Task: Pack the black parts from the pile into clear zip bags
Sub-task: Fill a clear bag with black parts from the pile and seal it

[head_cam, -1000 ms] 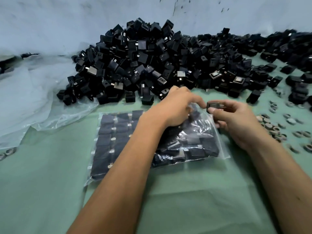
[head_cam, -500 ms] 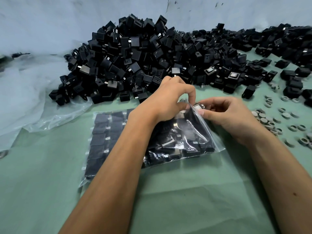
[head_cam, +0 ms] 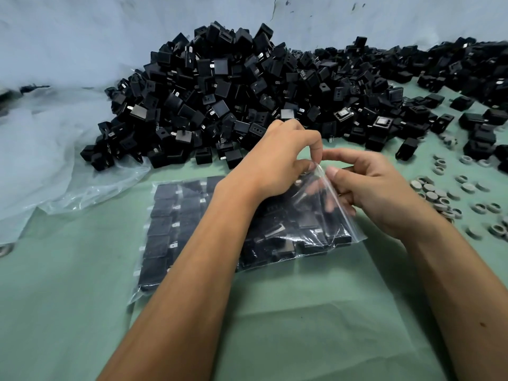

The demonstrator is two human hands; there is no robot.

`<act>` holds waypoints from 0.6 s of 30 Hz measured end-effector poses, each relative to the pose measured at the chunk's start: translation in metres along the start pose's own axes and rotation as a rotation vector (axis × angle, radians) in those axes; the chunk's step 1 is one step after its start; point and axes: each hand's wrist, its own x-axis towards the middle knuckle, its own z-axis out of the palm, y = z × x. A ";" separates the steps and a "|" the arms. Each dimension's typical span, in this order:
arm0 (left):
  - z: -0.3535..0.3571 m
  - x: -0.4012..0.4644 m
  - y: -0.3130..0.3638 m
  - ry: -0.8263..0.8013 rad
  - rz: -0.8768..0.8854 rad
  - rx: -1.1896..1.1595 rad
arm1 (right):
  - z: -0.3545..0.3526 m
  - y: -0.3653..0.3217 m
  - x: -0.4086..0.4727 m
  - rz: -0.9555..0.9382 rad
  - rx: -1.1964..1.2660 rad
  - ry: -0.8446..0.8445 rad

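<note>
A big pile [head_cam: 275, 100] of black parts lies along the back of the green surface [head_cam: 275, 325], with crumpled plastic sheet [head_cam: 49, 166] at its left and grey rings [head_cam: 450, 193] scattered at the right. In front lies one clear bag [head_cam: 316, 232] packed with parts, a second full bag [head_cam: 170, 229] partly under it. Both hands pinch the upper bag's open corner, left hand [head_cam: 275, 163] and right hand [head_cam: 376, 191] almost touching; no writing is readable.

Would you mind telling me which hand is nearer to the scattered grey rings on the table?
Right. The right hand pinches the zip bag just beside the grey rings; the left hand grips the bag's mouth on the far side from them.
</note>
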 end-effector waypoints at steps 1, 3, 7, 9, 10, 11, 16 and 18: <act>0.000 0.000 0.000 0.000 0.001 0.006 | 0.002 -0.001 -0.001 0.012 0.017 -0.048; -0.002 0.000 -0.002 0.002 -0.004 0.012 | 0.001 -0.001 0.000 0.021 0.050 -0.060; -0.014 -0.002 -0.010 0.088 -0.098 -0.015 | -0.006 0.000 0.000 0.096 0.069 0.086; -0.021 -0.005 -0.022 0.123 -0.215 0.046 | -0.004 0.000 -0.002 0.087 0.033 0.068; -0.024 -0.007 -0.030 0.126 -0.279 0.080 | -0.001 -0.001 -0.003 0.065 0.021 0.033; -0.026 -0.011 -0.037 0.118 -0.336 0.106 | 0.002 -0.003 -0.005 0.043 0.021 -0.008; -0.032 -0.023 -0.057 0.074 -0.440 0.096 | 0.003 -0.005 -0.007 0.014 0.019 -0.108; -0.033 -0.022 -0.060 0.107 -0.442 0.060 | -0.001 -0.003 -0.006 0.005 0.001 -0.147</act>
